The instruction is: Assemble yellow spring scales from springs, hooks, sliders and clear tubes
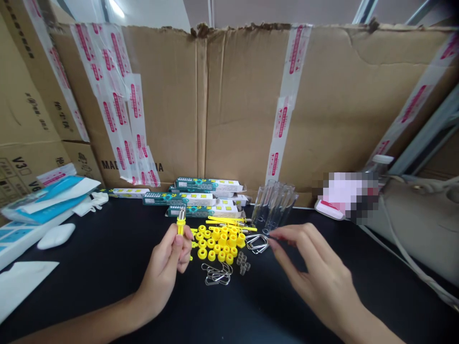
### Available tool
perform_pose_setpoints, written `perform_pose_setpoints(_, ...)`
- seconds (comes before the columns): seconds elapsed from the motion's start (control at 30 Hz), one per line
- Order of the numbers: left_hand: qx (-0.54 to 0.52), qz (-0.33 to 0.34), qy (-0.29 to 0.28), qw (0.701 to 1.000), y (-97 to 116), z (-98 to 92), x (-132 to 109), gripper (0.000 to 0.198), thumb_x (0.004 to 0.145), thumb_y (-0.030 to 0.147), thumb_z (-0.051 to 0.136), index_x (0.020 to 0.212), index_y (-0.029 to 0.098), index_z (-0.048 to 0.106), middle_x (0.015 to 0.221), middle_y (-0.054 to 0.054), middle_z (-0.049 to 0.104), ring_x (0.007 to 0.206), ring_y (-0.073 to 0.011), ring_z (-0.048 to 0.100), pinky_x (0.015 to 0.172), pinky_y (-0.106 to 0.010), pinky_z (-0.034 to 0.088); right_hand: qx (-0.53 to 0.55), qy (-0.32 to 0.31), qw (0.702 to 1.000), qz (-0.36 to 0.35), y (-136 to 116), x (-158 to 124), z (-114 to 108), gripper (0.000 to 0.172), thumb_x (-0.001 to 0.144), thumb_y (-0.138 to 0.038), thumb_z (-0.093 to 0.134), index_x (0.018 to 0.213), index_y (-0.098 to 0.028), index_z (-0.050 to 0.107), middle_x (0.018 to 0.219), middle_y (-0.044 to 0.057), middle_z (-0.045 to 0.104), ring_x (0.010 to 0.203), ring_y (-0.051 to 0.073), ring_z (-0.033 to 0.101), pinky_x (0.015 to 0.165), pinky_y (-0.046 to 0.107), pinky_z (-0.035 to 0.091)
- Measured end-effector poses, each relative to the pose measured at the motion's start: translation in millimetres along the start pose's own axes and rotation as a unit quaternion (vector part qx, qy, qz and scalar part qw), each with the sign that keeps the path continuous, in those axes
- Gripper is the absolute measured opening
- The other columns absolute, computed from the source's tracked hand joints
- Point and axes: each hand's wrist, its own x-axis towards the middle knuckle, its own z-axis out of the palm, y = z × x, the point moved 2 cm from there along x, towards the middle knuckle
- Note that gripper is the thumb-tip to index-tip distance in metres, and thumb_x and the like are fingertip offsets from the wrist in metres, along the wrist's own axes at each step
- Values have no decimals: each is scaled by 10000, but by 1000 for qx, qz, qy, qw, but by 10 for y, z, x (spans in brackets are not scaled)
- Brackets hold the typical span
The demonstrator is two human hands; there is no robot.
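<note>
My left hand is closed around a yellow plastic stick with a metal-pronged tip, held upright. At the right, the thumb and forefinger of my right hand pinch at the end of a bent metal wire clip in a small pile. Between the hands lie several yellow plastic caps and rings. More wire clips are in front of them, beside small clear rings. Yellow sticks lie behind the caps. Clear plastic tubes stand just beyond my right fingertips.
Printed small boxes are stacked against a tall cardboard wall. To the left are blue-and-white packets and a white rounded case. A phone-like pink and white object, a bottle and a cable are at the right.
</note>
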Motion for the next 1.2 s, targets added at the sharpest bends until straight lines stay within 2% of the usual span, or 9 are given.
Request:
perform_pose_setpoints(0.17, -16, -23, -25, 999, -12, 0, -30, 414, 953, 622, 468, 909, 211, 502, 644, 84, 290, 497, -66, 177, 414, -173, 161, -13, -15, 1000, -17, 28, -5, -11, 272, 951, -215, 624, 717, -204, 486, 750, 31, 529, 689, 171, 460, 596, 300, 408)
perform_pose_setpoints(0.33, -28, -32, -26, 999, -20, -12, -46, 394, 951, 604, 496, 932, 211, 512, 640, 82, 283, 508, -70, 176, 422, -176, 153, 36, -70, 996, 41, -8, -113, 196, 281, 1000, -145, 452, 734, -217, 506, 801, 56, 560, 716, 199, 498, 617, 338, 457)
perform_pose_setpoints(0.4, -32, -34, -26, 999, -14, -10, -52, 388, 952, 593, 504, 951, 206, 524, 635, 79, 287, 507, -74, 185, 419, -181, 161, 69, -99, 991, 65, -21, -181, 295, 226, 1001, -134, 424, 858, -221, 576, 912, 73, 586, 799, 214, 556, 674, 355, 505)
perform_pose_setpoints(0.5, -31, -29, -22, 999, 17, -1, -40, 386, 951, 582, 514, 952, 197, 544, 640, 68, 321, 510, -80, 226, 422, -189, 194, 94, -114, 985, 84, -51, -225, 376, 135, 986, -211, 519, 1096, -239, 592, 1046, 86, 595, 952, 248, 585, 789, 404, 529)
perform_pose_setpoints(0.57, -3, -10, -11, 1000, 51, -1, -18, 391, 956, 577, 506, 967, 192, 568, 642, 52, 381, 526, -94, 301, 448, -204, 257, 98, -119, 986, 68, -102, -174, 389, 85, 975, -247, 566, 1048, -231, 605, 993, 71, 625, 925, 247, 580, 792, 412, 511)
perform_pose_setpoints(0.7, 97, 49, 6, 994, 113, -22, 16, 395, 973, 555, 486, 944, 184, 620, 734, -21, 596, 709, -168, 529, 679, -275, 438, 53, -181, 982, 6, -286, 74, 459, 108, 979, -211, 551, 923, -209, 644, 852, 48, 679, 824, 242, 552, 725, 403, 447)
perform_pose_setpoints(0.83, 137, 70, 7, 988, 110, -54, 11, 389, 999, 531, 439, 953, 194, 625, 866, -58, 688, 979, -236, 597, 917, -326, 424, 31, -208, 978, 9, -468, 291, 646, 69, 916, -263, 663, 918, -201, 635, 888, 45, 716, 912, 277, 561, 781, 422, 438)
perform_pose_setpoints(1.07, 93, 66, 18, 993, 67, -69, 22, 287, 1011, 484, 449, 999, 219, 559, 862, -19, 662, 865, -200, 619, 847, -303, 467, 7, -245, 969, 7, -664, 399, 918, 234, 837, -302, 748, 953, -153, 609, 881, 123, 733, 910, 351, 565, 792, 491, 445)
perform_pose_setpoints(1.2, 87, 62, 6, 994, 65, -68, 5, 296, 999, 491, 472, 988, 212, 571, 866, -23, 650, 859, -198, 615, 821, -294, 479, 10, -249, 968, 12, -701, 394, 970, 205, 816, -177, 723, 971, -146, 594, 891, 147, 714, 849, 358, 569, 744, 502, 454)
